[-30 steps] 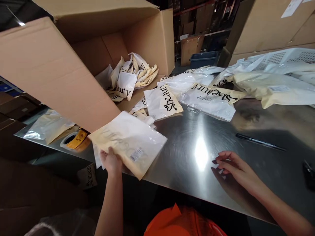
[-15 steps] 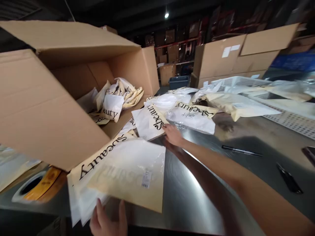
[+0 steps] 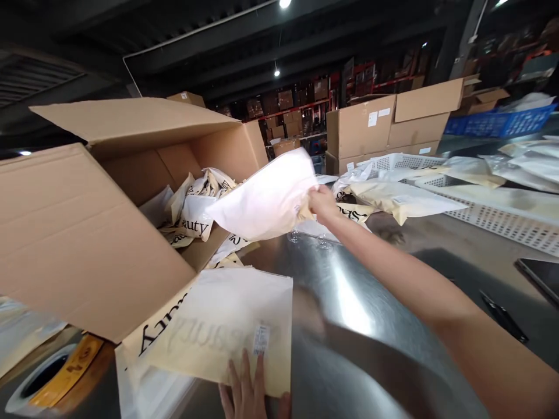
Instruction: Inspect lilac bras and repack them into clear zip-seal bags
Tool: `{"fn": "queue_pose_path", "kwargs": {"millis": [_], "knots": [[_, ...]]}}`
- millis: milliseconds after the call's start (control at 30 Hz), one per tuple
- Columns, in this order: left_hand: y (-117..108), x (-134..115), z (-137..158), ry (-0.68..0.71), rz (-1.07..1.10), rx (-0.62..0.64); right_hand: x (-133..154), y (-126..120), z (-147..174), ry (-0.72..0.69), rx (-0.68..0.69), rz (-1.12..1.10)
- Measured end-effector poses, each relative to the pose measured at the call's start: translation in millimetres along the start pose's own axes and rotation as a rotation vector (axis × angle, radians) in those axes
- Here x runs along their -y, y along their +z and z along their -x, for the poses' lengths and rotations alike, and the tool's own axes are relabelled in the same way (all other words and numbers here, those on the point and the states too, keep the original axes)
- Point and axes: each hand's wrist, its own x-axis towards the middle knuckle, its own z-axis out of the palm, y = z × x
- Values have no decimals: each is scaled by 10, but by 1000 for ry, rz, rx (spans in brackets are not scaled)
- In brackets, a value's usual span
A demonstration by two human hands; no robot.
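White packet (image 3: 264, 203), gripped at its right edge in a worker's right hand (image 3: 323, 203), hangs raised just right of the mouth of an open carton (image 3: 82, 233). Nearer the worker, beside the carton's front flap, the left hand (image 3: 247, 390) rests with fingers spread on a barcoded packet (image 3: 222, 308). Held by one edge, the raised packet could sag or slip, perhaps snagging loose packets (image 3: 231, 247) at the carton's mouth; sideways pressure from the left hand might skew the barcoded one.

Right arm (image 3: 414, 283) extended forward, right hand (image 3: 322, 202) closed in a grip; left hand (image 3: 248, 398) low, palm down, fingers (image 3: 246, 372) slightly spread
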Motion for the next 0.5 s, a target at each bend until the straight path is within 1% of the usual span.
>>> {"fn": "queue_pose_path", "kwargs": {"millis": [33,67,133,167,200,233,267,300,333,367,400,433,467,500], "knots": [[-47,-127,-60,-63,124,-11,49,-220,126,16,-10,-52],[-95,-280,-134,-130,299,-12,58,-438,318,28,-14,-107],[-200,-647,-316,-271,781,37,-43,-826,883,47,-32,-212],[-260,-841,-418,-355,1049,78,-141,-982,1232,83,-44,-343],[-326,-1026,-525,-454,1288,112,-257,-1113,1599,153,-61,-441],[-399,-1189,-636,-571,1458,116,-380,-1225,1966,240,-62,-502],[-476,-1320,-752,-695,1547,89,-501,-1327,2309,341,-15,-541],[-554,-1412,-872,-809,1548,49,-610,-1431,2611,445,97,-575],[-630,-1466,-1000,-867,1498,23,-704,-1546,2857,513,261,-583],[-698,-1485,-1136,-864,1432,26,-781,-1681,3041,522,412,-553],[-753,-1476,-1281,-800,1377,66,-841,-1836,3164,508,527,-502],[-788,-1450,-1435,-692,1338,135,-888,-2008,3233,474,586,-439],[-800,-1420,-1595,-598,1313,206,-924,-2190,3258,436,584,-379],[-786,-1394,-1758,-514,1285,288,-953,-2368,3254,412,528,-332]]}}
